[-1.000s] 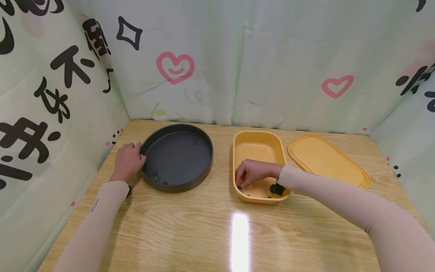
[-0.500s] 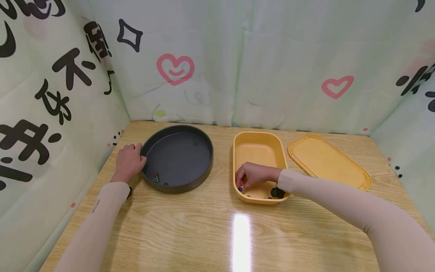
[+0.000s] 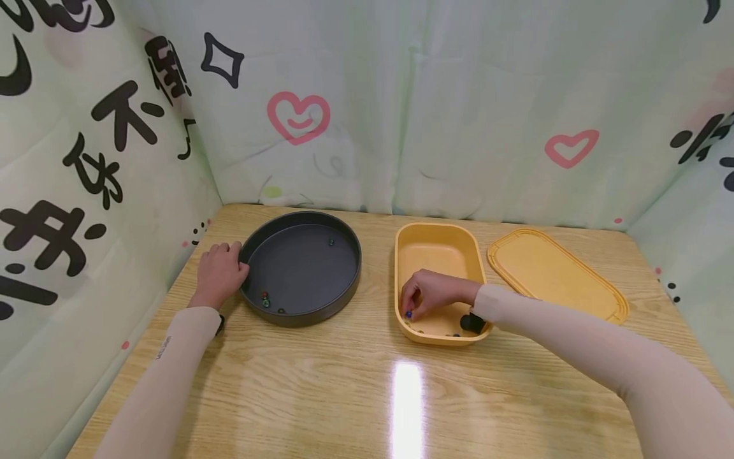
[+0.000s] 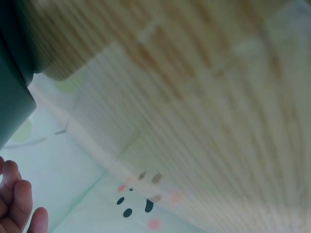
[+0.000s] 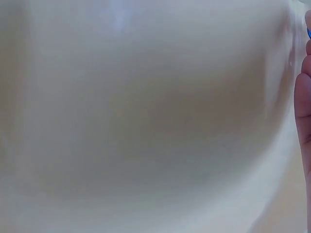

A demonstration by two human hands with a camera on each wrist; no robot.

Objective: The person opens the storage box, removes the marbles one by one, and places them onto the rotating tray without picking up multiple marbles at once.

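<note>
My left hand [image 3: 220, 275] grips the left rim of a round black pan [image 3: 306, 271], with the thumb at the rim. A few small marbles [image 3: 266, 299] lie near the pan's front left wall, and a single marble [image 3: 331, 242] sits toward its back. Inside an oblong yellow container [image 3: 438, 239], my right hand [image 3: 432, 294] reaches down and pinches a blue marble [image 3: 408, 315] near the front left corner. More small marbles [image 3: 456, 335] lie along the container's front wall. At the right wrist view's edge, only part of the right hand [image 5: 303, 107] shows.
A flat yellow lid [image 3: 553, 274] lies on the wooden table [image 3: 298, 389], right of the container. Printed curtains [image 3: 470, 115] stand behind the table and at both sides. A bright light reflection falls across the table's front.
The blue marble has come up slightly with the right fingertips and shows more clearly. The left hand stays on the pan's rim; the marbles near the pan's front left have shifted a little.
</note>
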